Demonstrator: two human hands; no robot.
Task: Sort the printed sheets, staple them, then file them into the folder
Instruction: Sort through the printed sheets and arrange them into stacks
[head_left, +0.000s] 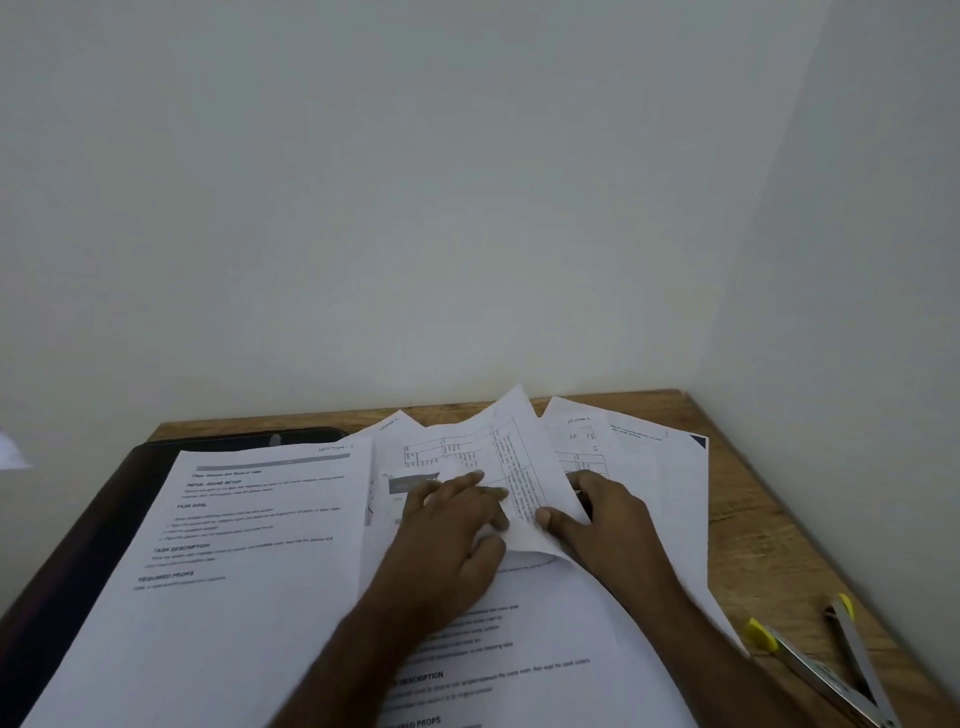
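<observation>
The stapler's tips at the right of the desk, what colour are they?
Yellow tips on a silver metal stapler, seen in the head view.

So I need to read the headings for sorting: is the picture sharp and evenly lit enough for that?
Head view: soft, even light, no glare. Bold headings on the left sheet are readable but the body text is blurred. The lifted sheet, pinched by the right hand with the left hand beside it, is smeared. Wide-angle distortion bends the table edges.
</observation>
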